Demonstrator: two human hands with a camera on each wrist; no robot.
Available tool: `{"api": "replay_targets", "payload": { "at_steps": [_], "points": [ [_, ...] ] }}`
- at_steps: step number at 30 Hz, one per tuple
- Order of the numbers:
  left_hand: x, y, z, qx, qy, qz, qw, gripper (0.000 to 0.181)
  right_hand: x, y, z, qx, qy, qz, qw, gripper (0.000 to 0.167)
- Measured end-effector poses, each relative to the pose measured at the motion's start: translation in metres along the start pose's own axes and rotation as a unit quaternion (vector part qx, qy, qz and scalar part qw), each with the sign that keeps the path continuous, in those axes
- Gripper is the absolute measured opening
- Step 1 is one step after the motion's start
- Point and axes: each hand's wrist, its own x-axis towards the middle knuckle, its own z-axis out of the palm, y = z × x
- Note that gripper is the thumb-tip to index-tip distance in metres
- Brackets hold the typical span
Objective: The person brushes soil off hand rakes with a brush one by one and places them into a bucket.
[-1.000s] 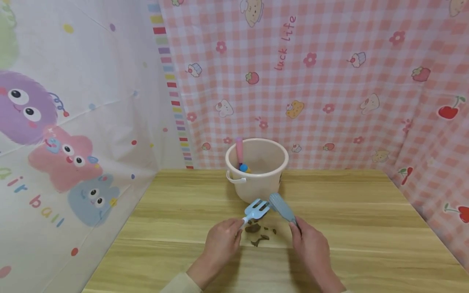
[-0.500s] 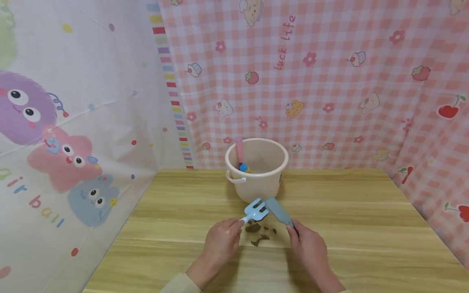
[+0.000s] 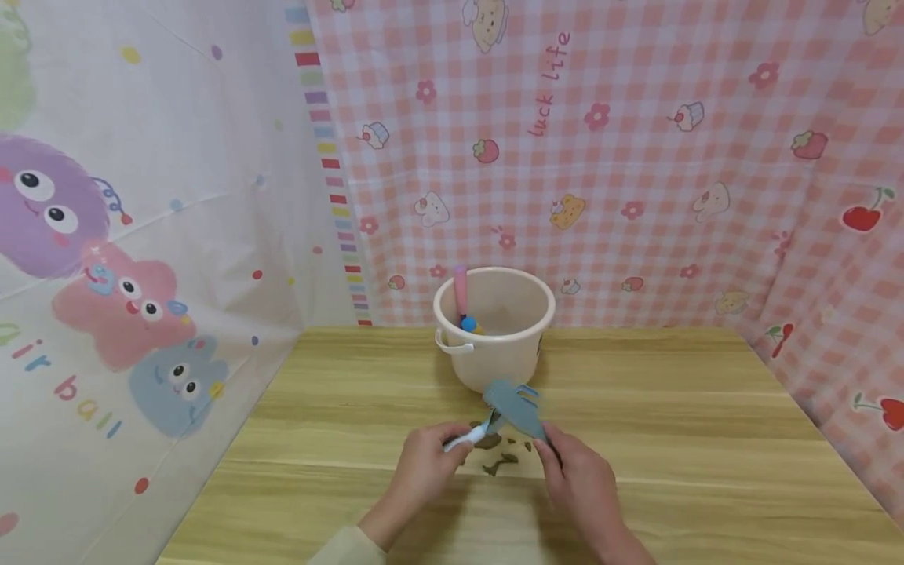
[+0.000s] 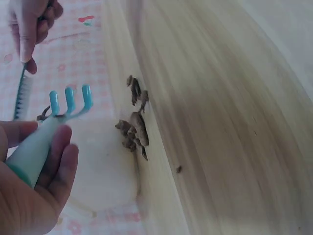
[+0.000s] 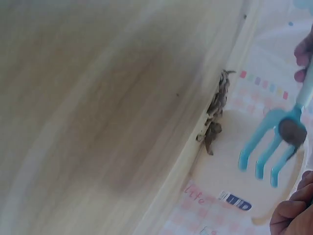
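My left hand (image 3: 429, 464) holds a small blue hand rake (image 5: 261, 139) by its pale handle, with the tines raised off the table. A brown clump (image 5: 292, 132) lies on the rake's head in the right wrist view. My right hand (image 3: 581, 480) grips a grey-blue brush (image 3: 510, 406) by its handle; its bristles show in the left wrist view. In the head view the brush covers most of the rake's head. Below both tools, several brown lumps and flakes (image 4: 138, 128) lie on the wooden table (image 3: 671, 439).
Just behind the tools stands a cream bucket (image 3: 497, 361) with its handle hanging at the left. Inside it are a pink stick-like handle (image 3: 461, 292) and a small blue ball-like piece (image 3: 468, 323). Patterned cloths (image 3: 636, 157) hang behind and at the sides.
My right hand has moved left, carrying the brush across the rake's head. The rake has tilted in my left hand. The bucket and the brown pieces on the table look unmoved.
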Motion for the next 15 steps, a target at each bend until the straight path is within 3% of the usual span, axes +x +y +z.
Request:
{"api": "replay_targets", "payload": {
  "at_steps": [3, 6, 15],
  "points": [
    [0.0004, 0.0025, -0.0009, -0.092, -0.037, -0.045, 0.9941, 0.019, -0.0016, -0.002, 0.0039, -0.013, 0.005, -0.022, 0.9997, 0.028],
    [0.0002, 0.0048, -0.0007, -0.14, -0.056, -0.057, 0.9869, 0.019, -0.0023, -0.0007, 0.0055, -0.023, 0.01, -0.009, 0.9997, 0.027],
    [-0.0012, 0.0057, 0.0014, -0.168, -0.066, -0.074, 0.9808, 0.021, 0.0001, 0.0041, 0.0037, -0.028, -0.004, 0.023, 0.9993, 0.026]
  ]
}}
